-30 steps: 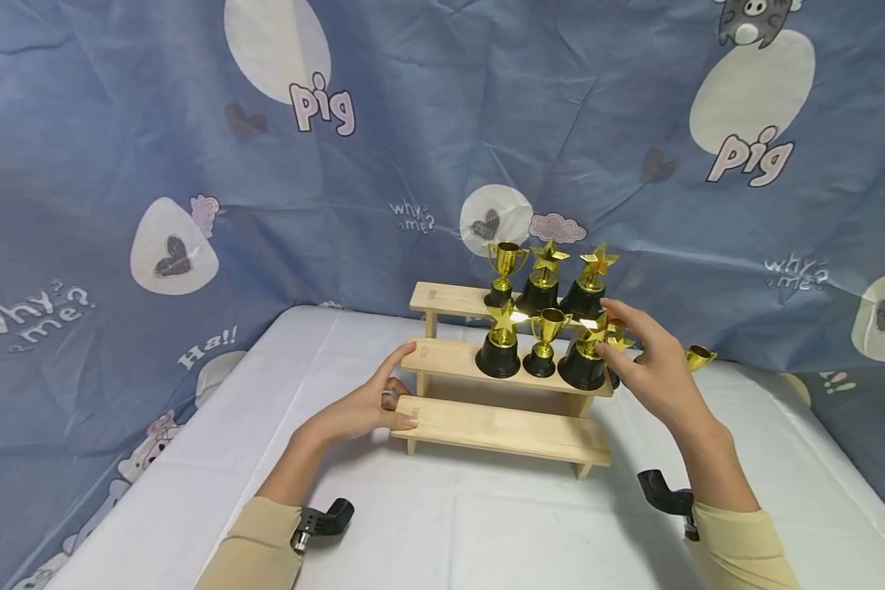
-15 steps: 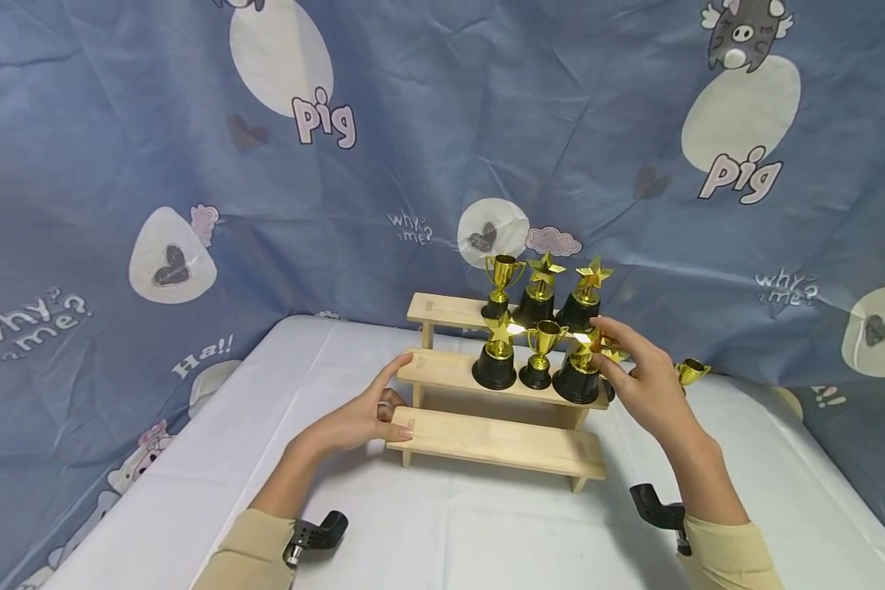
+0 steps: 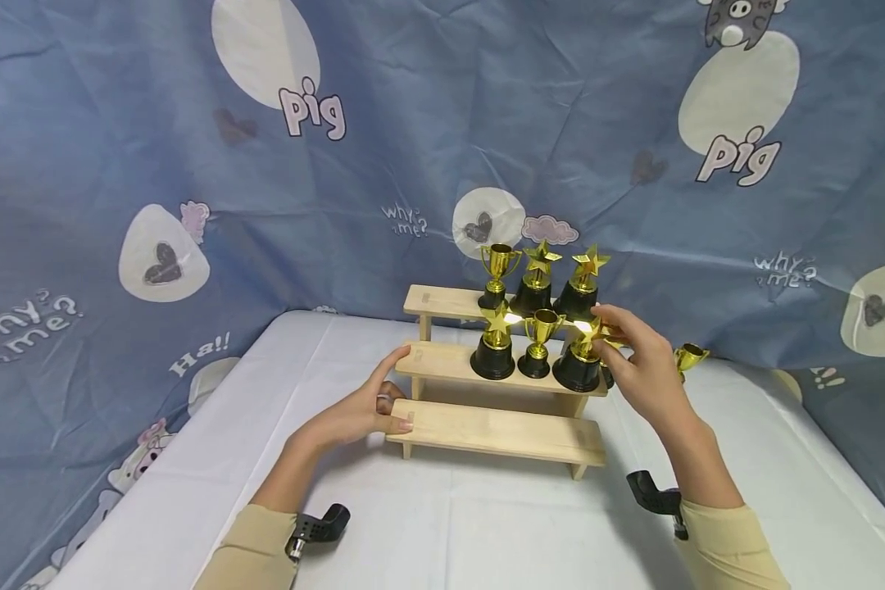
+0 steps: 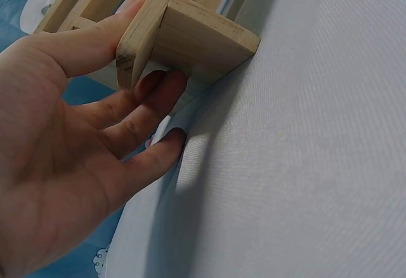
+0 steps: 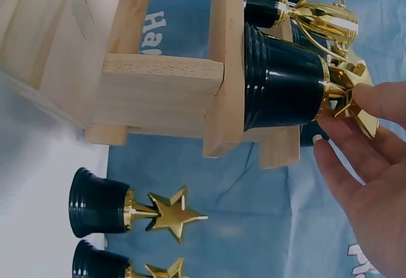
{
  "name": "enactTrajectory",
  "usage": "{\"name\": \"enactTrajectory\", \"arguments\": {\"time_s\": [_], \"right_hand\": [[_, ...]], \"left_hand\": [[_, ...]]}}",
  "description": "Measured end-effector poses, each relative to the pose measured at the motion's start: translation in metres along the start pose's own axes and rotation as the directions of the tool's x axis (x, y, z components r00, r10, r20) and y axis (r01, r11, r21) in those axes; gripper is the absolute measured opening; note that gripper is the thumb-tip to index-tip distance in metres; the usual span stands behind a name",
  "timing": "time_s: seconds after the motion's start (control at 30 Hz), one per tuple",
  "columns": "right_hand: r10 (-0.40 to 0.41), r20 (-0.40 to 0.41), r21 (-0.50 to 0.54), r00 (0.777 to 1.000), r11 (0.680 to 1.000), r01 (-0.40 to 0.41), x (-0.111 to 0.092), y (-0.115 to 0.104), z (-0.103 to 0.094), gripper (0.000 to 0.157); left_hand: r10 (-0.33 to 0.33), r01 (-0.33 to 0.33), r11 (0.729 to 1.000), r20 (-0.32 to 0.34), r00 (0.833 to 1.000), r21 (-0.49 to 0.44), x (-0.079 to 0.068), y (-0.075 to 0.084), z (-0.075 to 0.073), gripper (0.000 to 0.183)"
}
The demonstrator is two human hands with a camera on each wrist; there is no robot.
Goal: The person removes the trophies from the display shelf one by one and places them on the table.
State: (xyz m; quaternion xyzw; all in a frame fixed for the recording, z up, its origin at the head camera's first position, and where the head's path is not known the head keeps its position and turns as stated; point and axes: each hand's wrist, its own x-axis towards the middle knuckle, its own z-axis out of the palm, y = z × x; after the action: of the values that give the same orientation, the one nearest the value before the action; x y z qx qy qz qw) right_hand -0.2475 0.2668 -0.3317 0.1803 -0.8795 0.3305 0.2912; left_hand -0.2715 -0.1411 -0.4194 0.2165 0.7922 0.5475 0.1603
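A three-step wooden display stand [image 3: 487,426] stands on the white-covered table. My left hand [image 3: 350,418] grips its left end, thumb on top of the lowest step and fingers curled below the board [image 4: 165,30] in the left wrist view. At the right end of the middle step, a gold star trophy [image 5: 282,81] sits upright on its black base. My right hand [image 3: 649,373] pinches its star between thumb and fingers. Left of it on that step are a cup trophy [image 3: 537,344] and another star trophy [image 3: 493,352].
On the top step stand a cup trophy [image 3: 496,274] and two star trophies [image 3: 537,283]. More star trophies [image 5: 101,202] stand on the table right of the stand, with a gold cup [image 3: 689,356] beyond my right hand. A blue printed cloth [image 3: 383,123] hangs behind.
The head view shifts slightly. My right thumb and index finger draw a little closer together at the star; the left hand keeps its grip on the stand.
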Motion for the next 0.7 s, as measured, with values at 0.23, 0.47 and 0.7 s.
{"name": "enactTrajectory", "arguments": {"time_s": [0.23,0.47,0.7], "right_hand": [[-0.027,-0.07,0.002,0.997,1.0,0.027,0.003,0.001,-0.007,0.046],[0.003,-0.11,0.022,0.994,1.0,-0.001,0.003,0.002,-0.019,0.044],[0.056,-0.114,0.051,0.992,0.997,-0.05,0.001,0.004,-0.028,0.045]], "left_hand": [[-0.002,0.002,1.0,0.006,1.0,0.003,0.001,-0.001,0.001,0.112],[-0.008,0.008,1.0,-0.007,1.0,-0.011,0.001,-0.001,0.0,0.113],[-0.006,0.006,1.0,0.002,1.0,-0.003,0.0,-0.001,0.0,0.111]]}}
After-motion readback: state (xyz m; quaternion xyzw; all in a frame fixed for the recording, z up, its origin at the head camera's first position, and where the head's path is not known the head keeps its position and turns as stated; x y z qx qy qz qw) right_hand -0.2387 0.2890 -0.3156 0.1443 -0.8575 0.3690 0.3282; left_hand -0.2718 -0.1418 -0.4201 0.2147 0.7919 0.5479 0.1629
